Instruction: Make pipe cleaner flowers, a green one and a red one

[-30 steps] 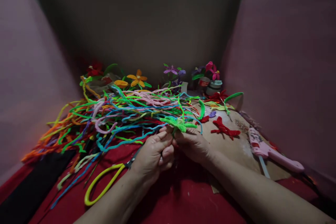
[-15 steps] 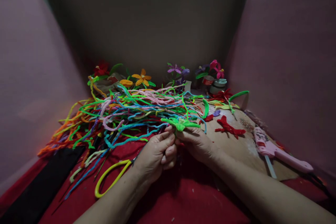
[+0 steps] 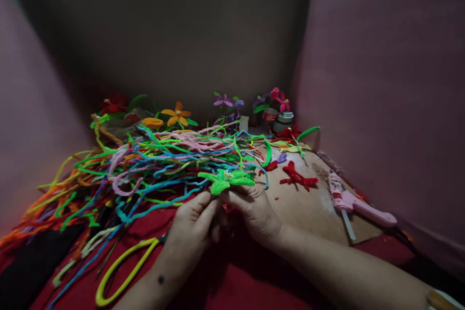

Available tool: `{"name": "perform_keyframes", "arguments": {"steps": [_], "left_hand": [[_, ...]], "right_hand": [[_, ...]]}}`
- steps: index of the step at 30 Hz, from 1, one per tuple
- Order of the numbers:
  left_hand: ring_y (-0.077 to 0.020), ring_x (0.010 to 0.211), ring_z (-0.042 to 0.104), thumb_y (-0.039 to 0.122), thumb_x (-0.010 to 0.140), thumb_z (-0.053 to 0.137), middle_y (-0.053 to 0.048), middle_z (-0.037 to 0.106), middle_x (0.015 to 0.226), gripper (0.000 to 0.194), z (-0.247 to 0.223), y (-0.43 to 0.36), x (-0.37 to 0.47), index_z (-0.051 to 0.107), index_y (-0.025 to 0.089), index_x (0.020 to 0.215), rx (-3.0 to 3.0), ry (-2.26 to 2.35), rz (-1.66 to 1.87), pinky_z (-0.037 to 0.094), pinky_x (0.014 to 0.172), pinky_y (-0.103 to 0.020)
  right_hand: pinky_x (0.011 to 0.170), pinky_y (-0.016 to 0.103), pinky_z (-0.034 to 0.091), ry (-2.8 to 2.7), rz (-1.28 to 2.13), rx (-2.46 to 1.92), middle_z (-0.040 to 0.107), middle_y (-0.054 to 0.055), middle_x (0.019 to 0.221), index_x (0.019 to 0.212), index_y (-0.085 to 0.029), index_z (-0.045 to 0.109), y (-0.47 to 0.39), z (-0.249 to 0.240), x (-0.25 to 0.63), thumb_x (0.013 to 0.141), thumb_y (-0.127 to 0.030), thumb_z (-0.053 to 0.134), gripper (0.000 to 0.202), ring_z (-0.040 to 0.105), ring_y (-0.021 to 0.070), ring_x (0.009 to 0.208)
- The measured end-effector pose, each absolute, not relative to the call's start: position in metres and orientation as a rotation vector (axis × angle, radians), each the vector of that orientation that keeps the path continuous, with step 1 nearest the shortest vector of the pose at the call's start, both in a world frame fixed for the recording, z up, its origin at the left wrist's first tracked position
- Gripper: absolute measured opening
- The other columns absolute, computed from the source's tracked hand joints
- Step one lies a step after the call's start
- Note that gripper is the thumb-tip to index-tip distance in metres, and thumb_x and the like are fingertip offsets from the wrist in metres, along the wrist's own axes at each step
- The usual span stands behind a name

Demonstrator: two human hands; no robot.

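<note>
A bright green pipe-cleaner flower [image 3: 225, 181] with pale stamens at its centre is held up between my two hands. My left hand [image 3: 198, 225] is closed, thumb and fingers pinching beneath the petals. From the other side my right hand [image 3: 254, 213] grips under the flower, its thumb pressed at the base. The stem, if there is one, is hidden by the fingers. Just behind the flower spreads a tangled heap of coloured pipe cleaners [image 3: 170, 155]. Yellow-handled scissors [image 3: 125, 271] lie left of my left wrist, their blades mostly hidden.
On a brown board [image 3: 305, 213] at right lie a red pipe-cleaner piece [image 3: 298, 178] and a pink glue gun [image 3: 356, 202] with a glue stick. An orange flower [image 3: 177, 114], a purple flower [image 3: 224, 100] and a small jar [image 3: 284, 120] stand at the back. Red cloth [image 3: 232, 276] covers the front.
The camera view has turned right, so everything appears shifted left. Both hands still hold the green flower, which now tilts more toward me, showing its petals more fully.
</note>
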State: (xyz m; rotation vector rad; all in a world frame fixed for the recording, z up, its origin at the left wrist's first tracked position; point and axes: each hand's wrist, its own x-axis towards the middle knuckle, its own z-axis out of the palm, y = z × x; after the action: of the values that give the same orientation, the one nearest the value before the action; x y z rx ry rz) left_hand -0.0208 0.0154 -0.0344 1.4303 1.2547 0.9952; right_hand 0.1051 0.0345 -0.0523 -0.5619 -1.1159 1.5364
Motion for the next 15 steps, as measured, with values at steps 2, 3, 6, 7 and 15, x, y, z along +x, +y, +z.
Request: {"name": "perform_keyframes", "arguments": {"steps": [2, 3, 6, 7, 15], "left_hand": [[-0.0069, 0.034, 0.037, 0.036, 0.078, 0.051, 0.003, 0.046, 0.038, 0.03, -0.03, 0.016, -0.027, 0.056, 0.016, 0.057, 1.405, 1.212, 0.928, 0.026, 0.038, -0.019], [-0.0064, 0.032, 0.035, 0.039, 0.078, 0.05, 0.003, 0.044, 0.036, 0.034, -0.029, 0.016, -0.031, 0.056, 0.015, 0.055, 1.39, 1.187, 0.867, 0.024, 0.037, -0.019], [-0.0057, 0.031, 0.031, 0.046, 0.076, 0.052, 0.002, 0.042, 0.033, 0.041, -0.026, 0.015, -0.044, 0.057, 0.014, 0.051, 1.359, 1.181, 0.697, 0.02, 0.037, -0.019], [-0.0059, 0.031, 0.031, 0.046, 0.076, 0.053, 0.002, 0.042, 0.032, 0.041, -0.026, 0.014, -0.048, 0.058, 0.014, 0.051, 1.363, 1.193, 0.662, 0.021, 0.038, -0.02], [-0.0072, 0.036, 0.033, 0.045, 0.074, 0.056, 0.003, 0.04, 0.033, 0.04, -0.019, 0.0, -0.044, 0.056, 0.016, 0.047, 1.372, 1.278, 0.759, 0.027, 0.042, -0.021]], "right_hand": [[0.05, 0.024, 0.043, -1.129, 1.491, -0.559, 0.057, -0.002, 0.061, 0.084, -0.021, 0.069, 0.029, -0.047, 0.104, 0.074, -0.034, 0.065, 0.017, 0.048, 0.01, 0.049], [0.05, 0.024, 0.043, -1.137, 1.455, -0.556, 0.057, -0.002, 0.063, 0.082, -0.021, 0.069, 0.026, -0.045, 0.104, 0.074, -0.033, 0.065, 0.014, 0.048, 0.0098, 0.049], [0.061, 0.026, 0.046, -1.178, 1.356, -0.57, 0.055, -0.001, 0.069, 0.076, -0.021, 0.067, 0.017, -0.041, 0.101, 0.076, -0.028, 0.063, 0.007, 0.051, 0.0117, 0.06], [0.066, 0.027, 0.047, -1.203, 1.334, -0.575, 0.054, 0.0, 0.069, 0.072, -0.021, 0.065, 0.015, -0.041, 0.1, 0.077, -0.027, 0.062, 0.008, 0.052, 0.0125, 0.063], [0.073, 0.029, 0.046, -1.358, 1.132, -0.577, 0.052, 0.0, 0.071, 0.059, -0.02, 0.054, 0.009, -0.042, 0.098, 0.079, -0.018, 0.052, 0.02, 0.05, 0.0132, 0.07]]}}
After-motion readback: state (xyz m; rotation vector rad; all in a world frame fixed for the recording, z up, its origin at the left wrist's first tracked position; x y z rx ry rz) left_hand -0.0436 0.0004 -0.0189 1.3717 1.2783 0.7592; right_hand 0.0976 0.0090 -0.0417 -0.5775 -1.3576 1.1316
